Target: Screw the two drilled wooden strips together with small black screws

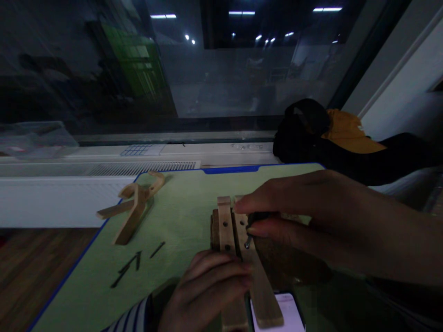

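Observation:
Two long, flat wooden pieces lie side by side, each with holes near its far end: a left piece (224, 214) and a right piece (265, 295). My left hand (211, 286) has its fingers curled over the left piece and reaching onto the edge of the right one. My right hand (304, 216) pinches a dark, slim screw (248, 237) between thumb and fingers. The screw's shiny end meets the right piece below its upper hole. Much of what I pinch is hidden by my fingers. Under the wooden pieces is a brown block (215, 230).
Several dark screws (128, 269) lie at the left on the green table (183, 207). A joined wooden assembly (136, 207) sits by the left edge. A lit phone (292, 306) lies partly under the right piece. Dark and orange clothing (349, 133) rests by the window.

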Available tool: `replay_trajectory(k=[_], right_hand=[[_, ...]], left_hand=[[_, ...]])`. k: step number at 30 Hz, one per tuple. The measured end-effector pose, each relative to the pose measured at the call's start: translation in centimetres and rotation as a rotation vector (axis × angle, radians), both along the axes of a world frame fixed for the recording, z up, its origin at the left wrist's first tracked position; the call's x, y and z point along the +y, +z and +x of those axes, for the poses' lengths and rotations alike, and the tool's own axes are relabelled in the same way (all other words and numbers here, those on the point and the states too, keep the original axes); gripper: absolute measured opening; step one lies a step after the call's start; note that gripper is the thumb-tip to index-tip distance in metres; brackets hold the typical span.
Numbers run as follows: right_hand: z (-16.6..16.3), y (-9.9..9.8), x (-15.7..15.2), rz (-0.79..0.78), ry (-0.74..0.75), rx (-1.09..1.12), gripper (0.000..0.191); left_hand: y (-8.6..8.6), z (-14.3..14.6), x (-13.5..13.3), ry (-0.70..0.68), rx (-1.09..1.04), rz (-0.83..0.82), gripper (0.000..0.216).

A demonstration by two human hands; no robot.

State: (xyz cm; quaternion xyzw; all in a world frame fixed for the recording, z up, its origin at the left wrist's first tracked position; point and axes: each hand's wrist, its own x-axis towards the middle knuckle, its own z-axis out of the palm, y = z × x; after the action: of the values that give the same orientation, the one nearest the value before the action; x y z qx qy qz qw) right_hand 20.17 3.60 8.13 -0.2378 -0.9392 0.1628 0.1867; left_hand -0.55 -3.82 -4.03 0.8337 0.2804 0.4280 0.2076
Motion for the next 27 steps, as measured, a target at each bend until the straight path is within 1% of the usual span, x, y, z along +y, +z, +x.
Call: replay_trajectory(k=[7,20,27], right_hand=[[0.12,0.26,-0.25,-0.047,0.0,-0.038,0.035],[0.15,-0.06,-0.1,-0.003,-0.017,-0.015,0.029],[-0.07,-0.08,0.03,0.024,-0.031,-0.025,0.027]], left_hand=[[0.05,0.08,-0.02,0.006,-0.009,-0.001,0.037],[-0.05,-0.17,0.02,-0.022,0.012,0.001,0.036],[-0.07,-0.21,-0.05,-0.012,0.024,-0.017,0.037]])
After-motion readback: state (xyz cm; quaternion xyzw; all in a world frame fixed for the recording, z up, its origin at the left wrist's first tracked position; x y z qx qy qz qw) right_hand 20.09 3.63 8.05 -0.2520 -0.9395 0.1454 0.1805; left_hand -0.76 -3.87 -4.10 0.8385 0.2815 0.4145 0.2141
